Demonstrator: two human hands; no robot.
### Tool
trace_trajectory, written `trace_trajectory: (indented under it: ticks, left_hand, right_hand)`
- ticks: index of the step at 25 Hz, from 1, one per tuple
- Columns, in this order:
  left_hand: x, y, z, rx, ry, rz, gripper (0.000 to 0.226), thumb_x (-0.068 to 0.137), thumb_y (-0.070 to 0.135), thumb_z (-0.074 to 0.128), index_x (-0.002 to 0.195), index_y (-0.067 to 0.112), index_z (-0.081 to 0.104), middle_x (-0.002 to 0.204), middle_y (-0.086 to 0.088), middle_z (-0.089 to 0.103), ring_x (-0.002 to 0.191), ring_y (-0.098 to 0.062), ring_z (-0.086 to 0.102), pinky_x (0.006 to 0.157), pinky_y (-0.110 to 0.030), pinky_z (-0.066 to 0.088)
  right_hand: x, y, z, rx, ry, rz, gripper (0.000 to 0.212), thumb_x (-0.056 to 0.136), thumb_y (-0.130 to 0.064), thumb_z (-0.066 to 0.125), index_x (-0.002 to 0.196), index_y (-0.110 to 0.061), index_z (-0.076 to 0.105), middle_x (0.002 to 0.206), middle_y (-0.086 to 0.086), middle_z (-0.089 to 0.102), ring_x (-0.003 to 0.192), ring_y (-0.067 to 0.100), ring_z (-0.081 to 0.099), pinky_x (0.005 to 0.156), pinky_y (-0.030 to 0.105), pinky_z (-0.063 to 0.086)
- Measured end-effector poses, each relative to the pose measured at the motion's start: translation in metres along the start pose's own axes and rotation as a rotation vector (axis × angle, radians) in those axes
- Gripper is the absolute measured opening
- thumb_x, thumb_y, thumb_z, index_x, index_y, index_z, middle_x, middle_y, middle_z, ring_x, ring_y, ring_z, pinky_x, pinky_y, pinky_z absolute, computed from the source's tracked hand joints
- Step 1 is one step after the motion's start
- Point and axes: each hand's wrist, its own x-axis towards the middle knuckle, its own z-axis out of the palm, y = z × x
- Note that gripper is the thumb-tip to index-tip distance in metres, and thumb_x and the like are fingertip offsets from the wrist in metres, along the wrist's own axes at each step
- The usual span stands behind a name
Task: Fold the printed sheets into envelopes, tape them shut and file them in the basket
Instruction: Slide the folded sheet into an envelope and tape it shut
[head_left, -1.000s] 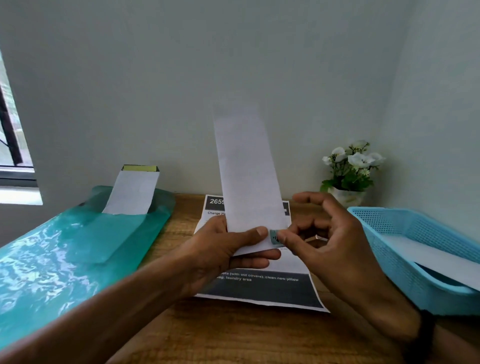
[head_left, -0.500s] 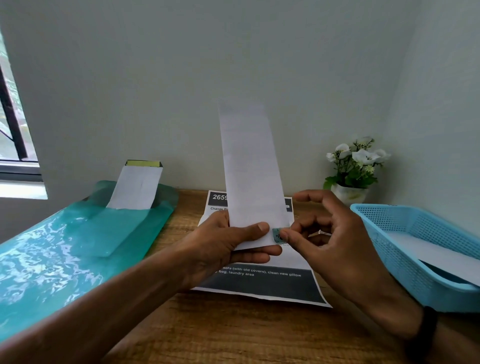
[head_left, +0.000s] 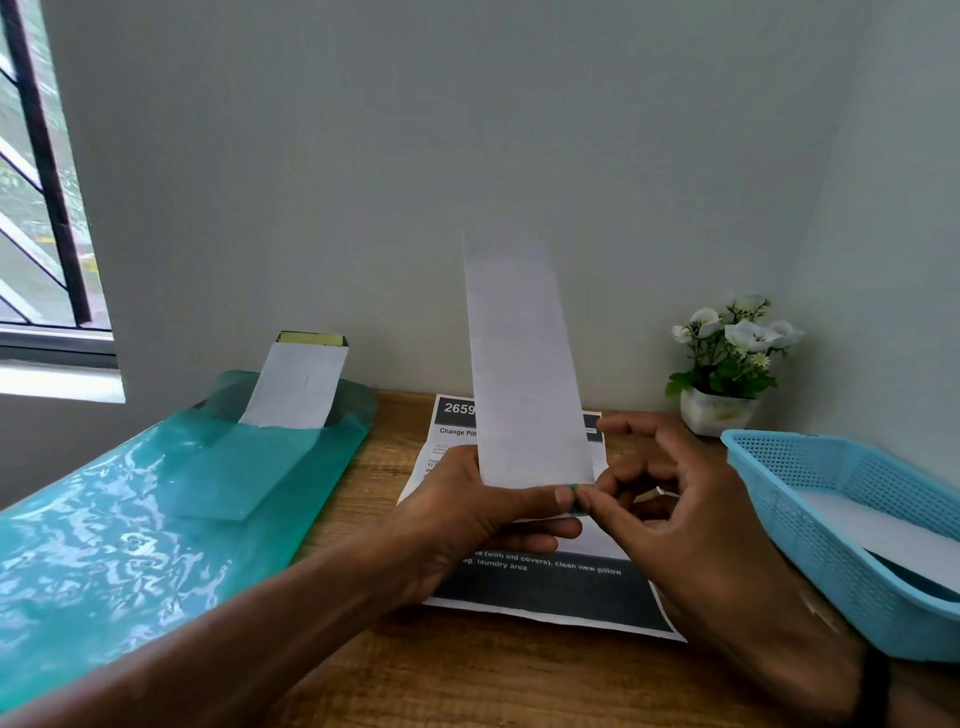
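A long folded white sheet (head_left: 524, 374) stands upright above the desk, gripped at its lower end by my left hand (head_left: 483, 512). My right hand (head_left: 670, 514) pinches a small greenish piece of tape (head_left: 574, 493) against the sheet's lower right corner, thumb and forefinger closed on it. Under both hands a printed sheet (head_left: 550, 592) with dark bands lies flat on the wooden desk. The blue mesh basket (head_left: 810, 525) sits at the right and holds a white folded sheet (head_left: 883, 535).
A teal plastic sleeve (head_left: 156, 525) with a white paper (head_left: 301, 384) sticking out covers the desk's left side. A small pot of white flowers (head_left: 722, 364) stands in the back right corner by the walls. A barred window (head_left: 41, 171) is at the upper left.
The upright sheet and both hands have stayed almost where they were. My left thumb and right fingertips have drawn closer together at the tape on the sheet's lower corner.
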Motion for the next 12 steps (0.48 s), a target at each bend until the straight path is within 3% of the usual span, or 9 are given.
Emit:
trace_trajectory:
  ticks: [5,7,10,12]
  left_hand:
    - [0.000,-0.002,0.002,0.015,0.079,0.011,0.042,0.083,0.008,0.082,0.117,0.019,0.059,0.107,-0.013,0.079,0.089,-0.028,0.081,0.069,-0.031,0.067]
    - [0.001,-0.002,0.002,0.034,0.089,0.015,0.042,0.083,0.009,0.081,0.117,0.020,0.058,0.110,-0.013,0.078,0.089,-0.027,0.081,0.068,-0.030,0.066]
    - [0.002,-0.002,0.000,0.049,0.077,0.027,0.044,0.086,0.010,0.080,0.123,0.018,0.058,0.112,-0.014,0.077,0.090,-0.027,0.081,0.070,-0.030,0.066]
    - [0.003,-0.003,0.000,0.058,0.066,0.037,0.036,0.088,0.009,0.078,0.118,0.017,0.060,0.108,-0.014,0.079,0.089,-0.027,0.081,0.070,-0.030,0.066]
  right_hand:
    - [0.000,0.003,0.002,-0.035,0.011,0.026,0.049,0.083,-0.030,0.084,0.123,-0.039,0.058,0.093,-0.025,0.070,0.087,-0.004,0.068,0.072,0.013,0.058]
    - [0.001,0.006,0.003,-0.024,0.023,0.058,0.045,0.081,-0.033,0.084,0.118,-0.040,0.059,0.089,-0.017,0.071,0.088,-0.006,0.066,0.069,0.010,0.056]
    - [0.006,0.012,0.000,0.095,0.005,0.147,0.044,0.077,-0.033,0.087,0.112,-0.041,0.062,0.091,-0.012,0.075,0.085,-0.002,0.072,0.065,0.019,0.062]
    - [0.010,0.018,-0.002,0.307,-0.035,0.246,0.046,0.077,-0.021,0.088,0.115,-0.034,0.067,0.093,-0.004,0.080,0.084,0.013,0.079,0.071,0.033,0.066]
